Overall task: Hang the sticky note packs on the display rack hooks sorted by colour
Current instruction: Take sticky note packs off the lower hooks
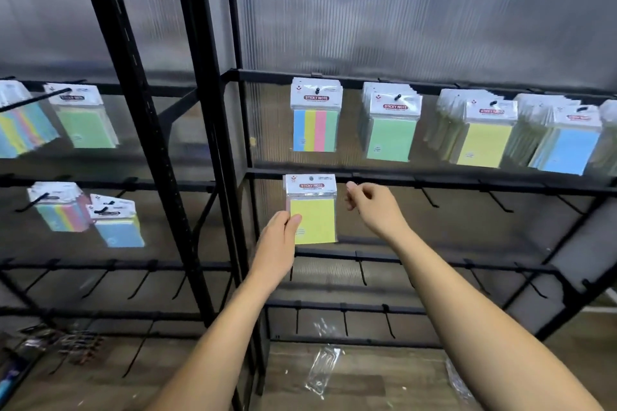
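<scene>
Yellow sticky note pack (312,210), pinched in the left hand (278,240), awaits hanging; right hand (370,207), curled empty at three o'clock; upper-row hooks already sorted.

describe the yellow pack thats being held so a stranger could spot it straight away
On the right-hand black rack, look at the second rail down, at its left end. A yellow pack sits there, its lower left corner pinched by the left hand. It is the only pack at that rail; the others hang on the rail above.
</scene>
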Demonstrator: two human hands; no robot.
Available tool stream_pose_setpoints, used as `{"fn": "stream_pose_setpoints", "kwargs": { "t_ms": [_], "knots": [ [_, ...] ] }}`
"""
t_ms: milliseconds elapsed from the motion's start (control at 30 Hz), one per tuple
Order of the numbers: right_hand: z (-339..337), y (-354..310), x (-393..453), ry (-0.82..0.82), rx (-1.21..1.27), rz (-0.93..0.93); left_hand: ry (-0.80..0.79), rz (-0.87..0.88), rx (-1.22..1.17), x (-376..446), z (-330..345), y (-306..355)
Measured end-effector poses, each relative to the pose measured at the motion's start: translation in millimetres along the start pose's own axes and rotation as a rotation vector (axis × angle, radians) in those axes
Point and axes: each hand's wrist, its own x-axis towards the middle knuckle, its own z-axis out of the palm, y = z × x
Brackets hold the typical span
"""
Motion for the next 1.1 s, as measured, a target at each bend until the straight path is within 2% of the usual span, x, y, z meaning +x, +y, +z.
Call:
{"fn": "stream_pose_setpoints", "kwargs": {
  "t_ms": [200, 300, 533, 700, 800, 933, 1100],
  "knots": [
    [-33, 33, -44, 0.018, 0.063, -0.039, -0.118, 0.069, -0.035, 14, 54, 33],
    [-58, 47, -48, 0.106, 0.105, -0.076, -0.178, 0.135, -0.022, 23, 83, 59],
    [-130, 65, -37, 0.343, 0.161, -0.099, -0.266, 0.334, 0.289, 50, 140, 112],
    [-181, 65, -23, 0.427, 0.138, -0.121, -0.257, 0.327, 0.355, 57, 169, 117],
    [-208, 59, -13, 0.432, 0.141, -0.168, -0.203, 0.343, 0.515, 59, 184, 114],
    [-231, 50, 4, 0.399, 0.151, -0.192, -0.092, 0.381, 0.711, 61, 201, 121],
    [-244, 51, 24, 0.327, 0.135, -0.193, -0.078, 0.352, 0.721, 59, 217, 125]
  ]
}}
